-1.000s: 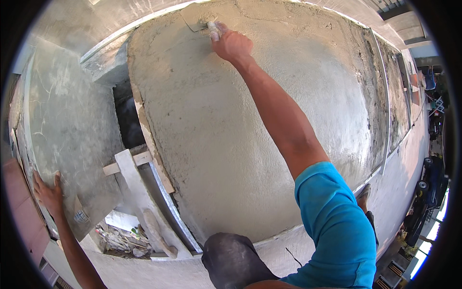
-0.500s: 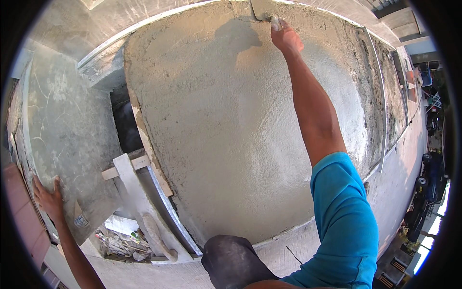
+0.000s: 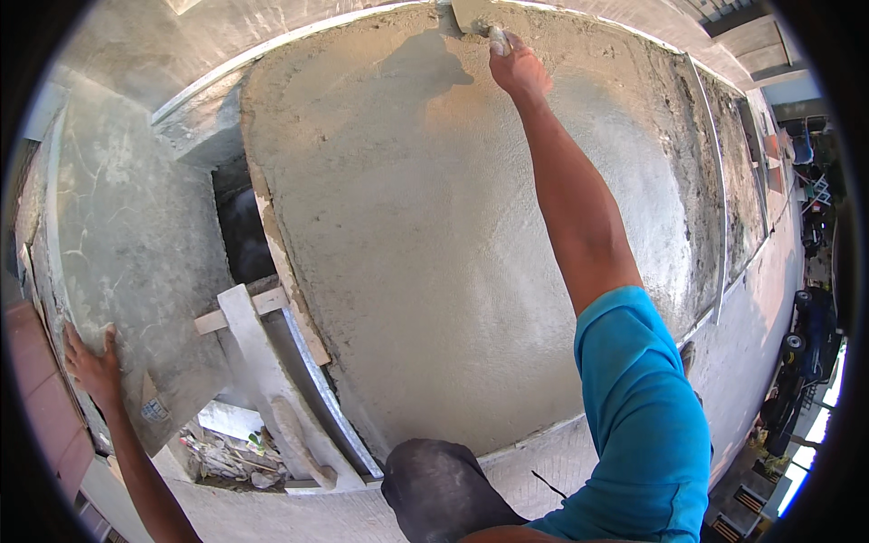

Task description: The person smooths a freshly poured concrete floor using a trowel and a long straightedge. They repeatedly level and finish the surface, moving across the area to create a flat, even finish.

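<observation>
My right hand (image 3: pixel 520 68) is closed round the handle of a metal trowel (image 3: pixel 472 16), with the arm stretched to the far edge. The trowel's blade lies on wet grey cement (image 3: pixel 407 244), partly cut off by the top of the picture. A head-shaped shadow falls on the cement just left of the hand. My left hand (image 3: pixel 93 366) rests with spread fingers on a cracked, dry concrete slab (image 3: pixel 136 226) at the left. Between the two surfaces lies a long wooden float (image 3: pixel 276 380) with a curved handle, propped across a gap.
A dark rectangular opening (image 3: pixel 243 226) separates the slab from the cement. Below the float, a hole holds rubble (image 3: pixel 237 457). A thin straight strip (image 3: pixel 711 172) crosses the rougher section at right. My dark-clad knee (image 3: pixel 439 489) is at the near edge. A parked vehicle (image 3: pixel 797 357) stands far right.
My right hand and the trowel have moved a little to the left along the far edge of the cement. The left hand stays on the slab.
</observation>
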`<state>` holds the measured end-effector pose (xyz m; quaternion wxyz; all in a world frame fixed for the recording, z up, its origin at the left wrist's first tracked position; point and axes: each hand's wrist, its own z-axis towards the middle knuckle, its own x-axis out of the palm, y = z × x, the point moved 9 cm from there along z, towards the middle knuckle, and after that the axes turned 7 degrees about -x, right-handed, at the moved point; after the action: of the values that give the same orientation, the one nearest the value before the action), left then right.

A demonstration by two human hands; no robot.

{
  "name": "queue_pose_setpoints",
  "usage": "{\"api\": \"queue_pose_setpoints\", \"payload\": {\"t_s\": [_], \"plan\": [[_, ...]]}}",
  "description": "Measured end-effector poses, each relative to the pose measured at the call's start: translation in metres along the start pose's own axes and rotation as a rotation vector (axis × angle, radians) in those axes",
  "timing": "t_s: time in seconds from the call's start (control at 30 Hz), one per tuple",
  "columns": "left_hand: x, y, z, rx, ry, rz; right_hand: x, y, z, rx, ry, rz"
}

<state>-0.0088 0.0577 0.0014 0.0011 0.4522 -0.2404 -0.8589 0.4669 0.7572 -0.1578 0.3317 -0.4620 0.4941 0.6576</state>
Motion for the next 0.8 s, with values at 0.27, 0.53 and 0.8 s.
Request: {"api": "queue_pose_setpoints", "payload": {"t_s": [0.27,0.53,0.8], "plan": [[0.007,-0.005,-0.001,-0.037,0.029,0.031,0.035,-0.052,0.024,0.089,-0.02,0.249],[0.006,0.003,0.0,-0.024,0.012,0.002,0.061,0.083,-0.051,-0.002,0.133,0.237],[0.006,-0.004,0.001,-0.044,0.026,0.019,0.061,0.115,-0.058,-0.194,0.178,-0.006]]}}
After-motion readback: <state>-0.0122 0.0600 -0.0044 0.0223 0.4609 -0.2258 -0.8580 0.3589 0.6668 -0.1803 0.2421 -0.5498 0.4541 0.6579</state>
